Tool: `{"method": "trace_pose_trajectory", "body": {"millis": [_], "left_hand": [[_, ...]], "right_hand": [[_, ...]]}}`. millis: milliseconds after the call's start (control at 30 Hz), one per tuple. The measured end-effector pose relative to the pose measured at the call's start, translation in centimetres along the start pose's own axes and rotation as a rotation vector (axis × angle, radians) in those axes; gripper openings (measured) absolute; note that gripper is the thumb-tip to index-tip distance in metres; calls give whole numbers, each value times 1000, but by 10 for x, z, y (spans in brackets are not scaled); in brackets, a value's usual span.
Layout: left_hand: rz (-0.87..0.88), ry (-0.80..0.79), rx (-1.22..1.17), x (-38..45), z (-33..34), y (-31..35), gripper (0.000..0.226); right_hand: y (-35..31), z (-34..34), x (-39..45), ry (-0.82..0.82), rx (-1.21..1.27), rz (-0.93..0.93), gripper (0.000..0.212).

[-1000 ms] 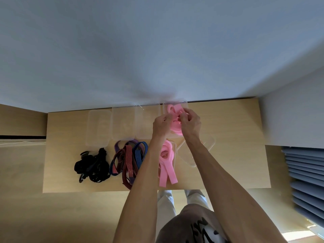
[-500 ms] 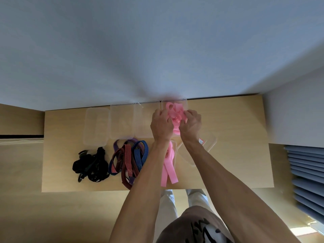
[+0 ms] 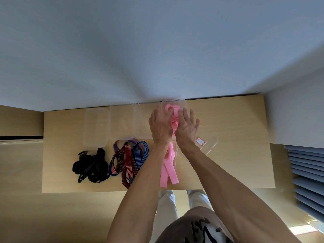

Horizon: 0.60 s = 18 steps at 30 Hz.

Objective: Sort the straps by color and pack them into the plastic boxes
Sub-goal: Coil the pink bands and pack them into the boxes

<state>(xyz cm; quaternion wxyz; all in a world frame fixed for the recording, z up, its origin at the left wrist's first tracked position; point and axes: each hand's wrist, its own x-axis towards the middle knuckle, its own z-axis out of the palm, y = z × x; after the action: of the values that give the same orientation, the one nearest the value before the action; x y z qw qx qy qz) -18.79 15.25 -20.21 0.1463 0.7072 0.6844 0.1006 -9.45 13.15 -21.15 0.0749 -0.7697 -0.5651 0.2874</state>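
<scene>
Both forearms reach forward from the lower edge of the view over the near edge of the wooden table [image 3: 236,155]. Near that edge lie three groups of straps: black straps [image 3: 91,165] at left, red- and blue-striped straps [image 3: 128,159] beside them, and loose pink straps [image 3: 167,170] between the two forearms. A clear lid [image 3: 206,143] lies just right of the right wrist and carries a small white label with a red border [image 3: 200,141]; its writing is too small to read. Farther back, the left hand [image 3: 160,126] and the right hand [image 3: 186,127] are held side by side, backs toward the camera, over a bundle of pink straps [image 3: 172,114] in the rightmost clear plastic box [image 3: 183,102]. The right hand's fingers lie extended, fairly straight, on the bundle; the left hand's fingers bend down onto it, and whether they grip cannot be told. Three more clear boxes [image 3: 121,120] stand in a row to the left, along the far edge by the wall.
</scene>
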Motion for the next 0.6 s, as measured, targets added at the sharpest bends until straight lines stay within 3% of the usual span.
{"method": "trace_pose_trajectory", "body": {"millis": [133,300,467,600], "left_hand": [[-95,-39,34,-2,7,-4,41],[-46,27,-9,-2,18,-14,42],[-101,-126,63,2,32,-10,59],[-125,-149,44,1,36,-13,61]], "right_hand": [[-8,4,-3,13,-12,45,58],[-6,11,6,-14,-10,157,63],[3,17,10,-62,-13,191,64],[5,16,11,-46,-13,199,60]]}}
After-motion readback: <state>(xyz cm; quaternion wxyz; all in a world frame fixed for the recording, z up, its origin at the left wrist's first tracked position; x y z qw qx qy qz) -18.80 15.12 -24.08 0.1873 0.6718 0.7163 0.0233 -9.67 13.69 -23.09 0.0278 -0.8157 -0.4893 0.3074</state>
